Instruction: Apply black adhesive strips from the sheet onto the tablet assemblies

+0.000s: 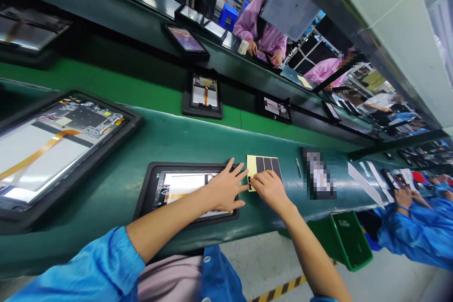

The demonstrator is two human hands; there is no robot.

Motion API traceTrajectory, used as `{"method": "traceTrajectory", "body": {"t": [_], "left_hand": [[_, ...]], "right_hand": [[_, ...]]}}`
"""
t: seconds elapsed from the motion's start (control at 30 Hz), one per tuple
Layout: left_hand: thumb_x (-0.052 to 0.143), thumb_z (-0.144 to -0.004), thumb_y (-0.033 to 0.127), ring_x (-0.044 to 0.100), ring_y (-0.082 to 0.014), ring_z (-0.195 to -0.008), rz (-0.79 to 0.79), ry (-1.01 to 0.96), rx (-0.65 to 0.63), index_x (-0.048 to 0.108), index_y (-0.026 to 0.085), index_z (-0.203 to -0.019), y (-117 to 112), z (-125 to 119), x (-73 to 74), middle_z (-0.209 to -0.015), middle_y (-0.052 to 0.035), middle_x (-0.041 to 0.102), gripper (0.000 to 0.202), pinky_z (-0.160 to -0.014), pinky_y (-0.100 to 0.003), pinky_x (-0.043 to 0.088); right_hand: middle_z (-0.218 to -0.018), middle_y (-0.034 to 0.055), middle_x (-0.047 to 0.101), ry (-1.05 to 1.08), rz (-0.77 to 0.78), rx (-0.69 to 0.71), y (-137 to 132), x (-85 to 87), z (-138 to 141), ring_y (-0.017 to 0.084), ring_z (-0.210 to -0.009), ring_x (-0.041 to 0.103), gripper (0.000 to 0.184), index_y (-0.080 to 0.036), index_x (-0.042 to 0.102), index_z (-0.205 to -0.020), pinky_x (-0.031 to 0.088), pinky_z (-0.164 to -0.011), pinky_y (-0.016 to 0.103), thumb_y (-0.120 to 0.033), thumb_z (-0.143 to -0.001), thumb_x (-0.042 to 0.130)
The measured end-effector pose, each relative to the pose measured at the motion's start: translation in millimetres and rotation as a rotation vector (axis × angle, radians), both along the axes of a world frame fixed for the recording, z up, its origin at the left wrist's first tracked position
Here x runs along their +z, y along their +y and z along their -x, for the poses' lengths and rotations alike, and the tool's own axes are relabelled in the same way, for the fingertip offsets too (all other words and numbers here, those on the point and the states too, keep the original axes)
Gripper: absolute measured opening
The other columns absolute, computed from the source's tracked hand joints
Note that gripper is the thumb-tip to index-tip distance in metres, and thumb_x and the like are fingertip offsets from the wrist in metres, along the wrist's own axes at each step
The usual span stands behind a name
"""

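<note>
An opened tablet (177, 181) lies in a black foam tray (145, 198) on the bench before me, its white battery and orange ribbon cable showing. My left hand (226, 186) is spread over the tablet's right end, fingertips reaching to a yellow backing sheet (251, 163). Wide black stickers (271, 164) cover much of that sheet. My right hand (271, 188) rests over its lower part, with bent fingers pinched at a small black sticker (250, 182) near the left edge. The right fingertips partly hide what they grip.
Another opened tablet (71, 137) sits in foam at left. More trays, one holding a tablet (204, 94), stand on the green conveyor (237, 120). Right of the sheet lie a thin tool (297, 168) and white strips (364, 181). A green bin (350, 240) stands below; co-workers sit opposite and at right.
</note>
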State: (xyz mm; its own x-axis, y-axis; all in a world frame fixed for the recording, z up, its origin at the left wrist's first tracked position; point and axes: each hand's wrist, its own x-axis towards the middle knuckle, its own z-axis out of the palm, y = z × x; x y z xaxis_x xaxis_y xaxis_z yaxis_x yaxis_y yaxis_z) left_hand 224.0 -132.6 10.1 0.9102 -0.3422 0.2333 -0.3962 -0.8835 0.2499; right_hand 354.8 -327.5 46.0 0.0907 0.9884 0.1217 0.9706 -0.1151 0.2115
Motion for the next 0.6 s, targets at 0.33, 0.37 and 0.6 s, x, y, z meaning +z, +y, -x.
{"method": "traceTrajectory", "body": {"t": [0.33, 0.37, 0.6], "left_hand": [[0.051, -0.094, 0.066, 0.042, -0.0396, -0.147, -0.002, 0.019, 0.014, 0.07, 0.034, -0.132, -1, -1, 0.9, -0.152, -0.0097, 0.058, 0.053, -0.121, -0.068, 0.016], [0.051, -0.094, 0.066, 0.042, -0.0393, -0.147, -0.003, 0.018, 0.016, 0.07, 0.034, -0.132, -1, -1, 1.0, -0.152, -0.0095, 0.058, 0.053, -0.121, -0.068, 0.017], [0.054, -0.093, 0.065, 0.045, -0.0411, -0.145, 0.027, -0.008, 0.025, 0.071, 0.033, -0.132, -2, -1, -0.2, -0.151, -0.0107, 0.06, 0.053, -0.12, -0.071, 0.018]], "right_hand": [[-0.086, 0.0039, 0.071, -0.091, 0.01, 0.072, 6, 6.1, -4, 0.018, -0.077, 0.057, 0.022, -0.019, 0.072, -0.094, 0.039, -0.085, 0.036, -0.012, -0.104, 0.053], [-0.087, 0.0039, 0.072, -0.092, -0.002, 0.066, 5, 7.5, -5, 0.018, -0.076, 0.058, 0.022, -0.019, 0.072, -0.094, 0.039, -0.085, 0.036, -0.013, -0.104, 0.053], [-0.093, 0.0046, 0.076, -0.067, -0.094, 0.022, 4, 21.1, -17, 0.017, -0.079, 0.063, 0.021, -0.019, 0.072, -0.097, 0.04, -0.085, 0.036, -0.018, -0.105, 0.053]]}}
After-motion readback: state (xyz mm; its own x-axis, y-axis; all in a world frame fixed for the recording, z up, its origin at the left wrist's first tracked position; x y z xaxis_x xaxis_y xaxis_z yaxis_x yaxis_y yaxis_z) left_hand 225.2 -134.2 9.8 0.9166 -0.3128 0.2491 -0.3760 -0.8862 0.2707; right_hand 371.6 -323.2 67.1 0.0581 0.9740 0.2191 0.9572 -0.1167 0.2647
